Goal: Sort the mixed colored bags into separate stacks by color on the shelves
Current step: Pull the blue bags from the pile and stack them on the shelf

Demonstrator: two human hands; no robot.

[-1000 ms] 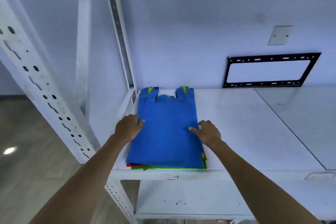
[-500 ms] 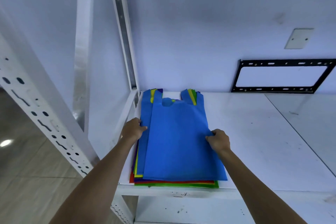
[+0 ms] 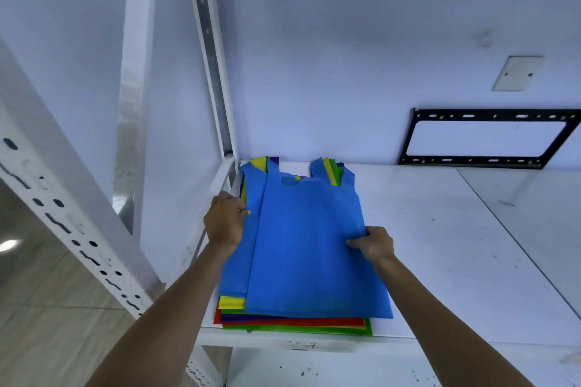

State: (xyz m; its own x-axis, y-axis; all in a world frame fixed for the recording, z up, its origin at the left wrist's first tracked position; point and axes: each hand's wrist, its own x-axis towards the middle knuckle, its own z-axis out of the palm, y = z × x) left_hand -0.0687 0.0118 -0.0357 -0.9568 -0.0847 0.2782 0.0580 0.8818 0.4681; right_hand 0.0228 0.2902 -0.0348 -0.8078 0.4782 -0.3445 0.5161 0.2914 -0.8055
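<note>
No legible text, label, brand, number or sign anywhere in view. Front lip of the shelf (image 3: pixel 314 343), just below and between the hands, carries a few small dark marks; too smeared to read as letters. Pale wall plate (image 3: pixel 518 73), up and right of the right hand (image 3: pixel 374 244), is blank.

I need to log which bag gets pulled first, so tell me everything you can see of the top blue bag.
The top blue bag is a vest-style carrier with two handle straps and a rounded cut-out between them, apparently matte non-woven fabric. It lies flat on the mixed stack, skewed rightward so its right edge overhangs the layers beneath. The right hand pinches its right edge; the left hand presses a second blue bag underneath. The stack sits at the left end of the white shelf.
</note>
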